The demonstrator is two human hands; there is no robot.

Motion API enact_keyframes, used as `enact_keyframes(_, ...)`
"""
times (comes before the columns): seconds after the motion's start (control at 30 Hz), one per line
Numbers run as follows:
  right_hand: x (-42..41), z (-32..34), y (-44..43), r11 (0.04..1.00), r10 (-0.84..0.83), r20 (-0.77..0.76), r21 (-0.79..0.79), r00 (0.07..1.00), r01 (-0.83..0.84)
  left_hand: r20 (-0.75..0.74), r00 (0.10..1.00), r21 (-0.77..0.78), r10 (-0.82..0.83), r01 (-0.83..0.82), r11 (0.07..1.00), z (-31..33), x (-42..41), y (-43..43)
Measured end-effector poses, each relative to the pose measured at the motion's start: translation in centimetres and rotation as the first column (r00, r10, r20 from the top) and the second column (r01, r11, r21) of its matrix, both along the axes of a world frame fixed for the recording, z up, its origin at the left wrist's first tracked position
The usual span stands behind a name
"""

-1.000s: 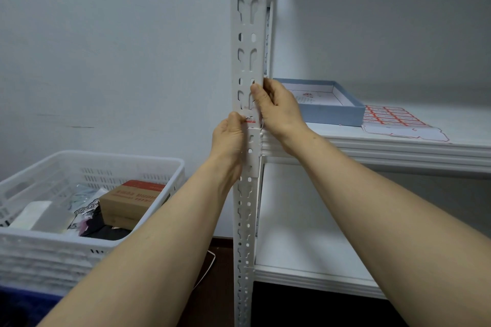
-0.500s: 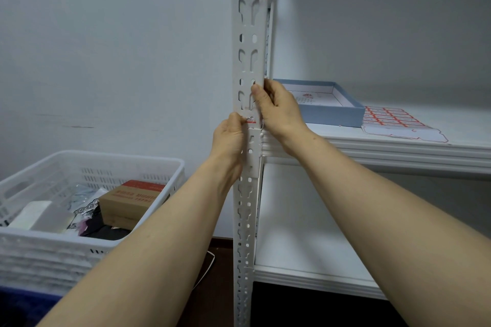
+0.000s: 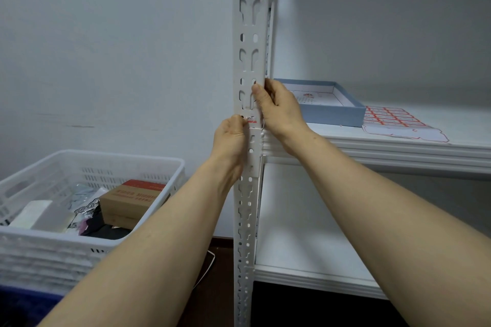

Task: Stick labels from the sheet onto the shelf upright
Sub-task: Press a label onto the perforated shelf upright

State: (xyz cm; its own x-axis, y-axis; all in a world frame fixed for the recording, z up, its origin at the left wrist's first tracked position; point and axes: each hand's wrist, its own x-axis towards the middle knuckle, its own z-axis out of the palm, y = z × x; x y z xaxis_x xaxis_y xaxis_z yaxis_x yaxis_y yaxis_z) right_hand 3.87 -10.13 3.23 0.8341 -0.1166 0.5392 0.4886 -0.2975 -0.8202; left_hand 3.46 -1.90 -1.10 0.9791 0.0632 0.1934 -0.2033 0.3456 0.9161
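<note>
The white perforated shelf upright (image 3: 248, 34) runs top to bottom through the middle of the view. A small white label (image 3: 251, 120) with a red edge lies across the upright at shelf height. My left hand (image 3: 230, 138) is curled against the upright's left side, its thumb and fingertips on the label's left end. My right hand (image 3: 279, 109) wraps the upright's right edge just above the label, thumb on the front face. The label sheet (image 3: 393, 121), with red-bordered labels, lies flat on the shelf board (image 3: 398, 151) to the right.
A shallow blue box (image 3: 332, 111) sits on the shelf behind my right hand. A white plastic crate (image 3: 53, 244) holding a cardboard carton (image 3: 130, 202) and other items stands at lower left. A lower shelf board (image 3: 305, 271) is below, and a plain wall is behind.
</note>
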Motion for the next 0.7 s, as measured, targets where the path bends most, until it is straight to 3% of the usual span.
enact_keyframes(0.37,-0.14,0.00,-0.11,1.000,0.008,0.001,-0.007,1.000,-0.008,-0.026,0.999,0.005,0.020,-0.020,1.000,-0.17,-0.10,0.18)
enact_keyframes(0.53,-0.20,0.00,-0.18,1.000,0.014,-0.005,-0.006,1.000,-0.014,-0.024,0.997,-0.029,-0.067,0.067,0.997,0.25,-0.74,0.42)
enact_keyframes(0.7,-0.18,0.01,-0.13,1.000,0.017,-0.011,0.004,1.000,-0.017,0.016,0.999,0.040,0.043,-0.043,0.998,0.30,-0.80,-0.22)
